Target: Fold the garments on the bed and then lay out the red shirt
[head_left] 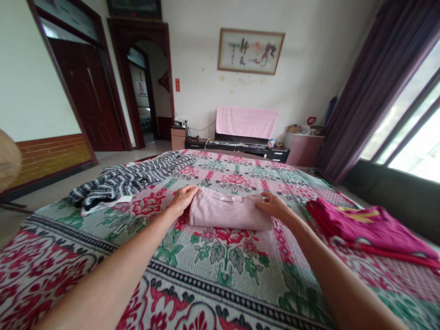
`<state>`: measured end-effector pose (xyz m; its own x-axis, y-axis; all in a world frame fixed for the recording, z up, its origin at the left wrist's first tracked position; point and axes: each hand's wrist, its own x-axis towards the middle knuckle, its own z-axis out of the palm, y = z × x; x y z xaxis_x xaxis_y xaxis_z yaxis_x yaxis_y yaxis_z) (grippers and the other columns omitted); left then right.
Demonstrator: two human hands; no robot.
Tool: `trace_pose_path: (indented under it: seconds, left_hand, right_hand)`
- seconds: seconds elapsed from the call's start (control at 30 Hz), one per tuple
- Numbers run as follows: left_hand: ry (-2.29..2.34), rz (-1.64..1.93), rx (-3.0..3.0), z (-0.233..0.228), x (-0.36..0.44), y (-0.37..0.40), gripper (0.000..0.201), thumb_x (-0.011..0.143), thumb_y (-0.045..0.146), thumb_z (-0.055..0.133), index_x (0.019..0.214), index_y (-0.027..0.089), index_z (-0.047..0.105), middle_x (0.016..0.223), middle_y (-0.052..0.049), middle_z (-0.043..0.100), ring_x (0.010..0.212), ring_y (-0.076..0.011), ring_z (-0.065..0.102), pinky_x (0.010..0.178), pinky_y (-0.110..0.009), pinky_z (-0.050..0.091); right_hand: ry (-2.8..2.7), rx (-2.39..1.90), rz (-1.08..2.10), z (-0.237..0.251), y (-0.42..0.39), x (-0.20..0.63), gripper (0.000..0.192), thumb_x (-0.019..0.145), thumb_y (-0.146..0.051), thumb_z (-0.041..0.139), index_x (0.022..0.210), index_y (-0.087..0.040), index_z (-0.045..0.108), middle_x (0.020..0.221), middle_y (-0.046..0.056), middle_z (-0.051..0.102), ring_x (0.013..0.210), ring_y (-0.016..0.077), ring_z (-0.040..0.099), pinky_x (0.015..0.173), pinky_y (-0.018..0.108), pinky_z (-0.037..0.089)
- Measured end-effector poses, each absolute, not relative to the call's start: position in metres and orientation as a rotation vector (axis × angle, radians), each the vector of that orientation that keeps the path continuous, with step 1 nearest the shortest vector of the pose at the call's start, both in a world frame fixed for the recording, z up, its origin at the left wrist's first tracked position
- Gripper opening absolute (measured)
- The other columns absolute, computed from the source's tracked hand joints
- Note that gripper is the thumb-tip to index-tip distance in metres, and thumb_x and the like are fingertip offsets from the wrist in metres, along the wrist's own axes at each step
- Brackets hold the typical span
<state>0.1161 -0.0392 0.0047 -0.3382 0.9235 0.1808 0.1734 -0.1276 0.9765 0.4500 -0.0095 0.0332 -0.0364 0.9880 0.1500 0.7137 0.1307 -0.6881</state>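
Note:
A folded pale pink sweater (228,213) lies on the patterned bedspread (223,268) in front of me, its neckline and a small label along the far edge. My left hand (184,200) has its fingers closed on the far left corner of the sweater. At the opposite far corner, my right hand (275,206) grips the fabric between thumb and fingers. The underside of the sweater is hidden.
To the right is a stack of folded magenta and red clothes (374,229). A black-and-white striped garment (127,178) lies loosely at the left edge of the bed. Beyond the bed stands a low black cabinet (237,149) with a pink cloth (245,120) above it.

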Motion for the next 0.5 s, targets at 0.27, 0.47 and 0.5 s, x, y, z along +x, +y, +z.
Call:
trace_pose_path:
  seconds: [0.27, 0.47, 0.5]
  left_hand:
    - [2.002, 0.864, 1.654, 0.056, 0.103, -0.071, 0.014, 0.071, 0.03, 0.061, 0.068, 0.017, 0.067, 0.058, -0.001, 0.064, 0.056, -0.0141, 0.059, 0.051, -0.022, 0.038]
    - [1.604, 0.26, 1.686, 0.083, 0.091, -0.109, 0.013, 0.054, 0.03, 0.075, 0.057, 0.02, 0.068, 0.05, -0.001, 0.061, 0.046, -0.0143, 0.054, 0.044, -0.022, 0.033]
    - [1.567, 0.266, 1.681, 0.081, 0.091, -0.112, 0.013, 0.052, 0.03, 0.075, 0.056, 0.02, 0.069, 0.051, -0.002, 0.063, 0.046, -0.0149, 0.055, 0.044, -0.022, 0.034]
  right_hand:
    - [-2.18, -0.936, -0.018, 0.04, -0.039, 0.414, 0.017, 0.077, -0.018, 0.05, 0.083, -0.018, 0.066, 0.077, 0.004, 0.063, 0.068, 0.0137, 0.057, 0.067, 0.025, 0.044]
    - [-2.3, -0.892, -0.016, 0.032, -0.055, 0.401, 0.013, 0.079, -0.021, 0.054, 0.079, -0.018, 0.066, 0.077, 0.005, 0.064, 0.076, 0.0166, 0.057, 0.078, 0.029, 0.042]
    - [-2.289, -0.91, 0.02, 0.029, -0.054, 0.402, 0.013, 0.08, -0.022, 0.053, 0.079, -0.018, 0.066, 0.079, 0.006, 0.064, 0.077, 0.0169, 0.057, 0.079, 0.028, 0.042]
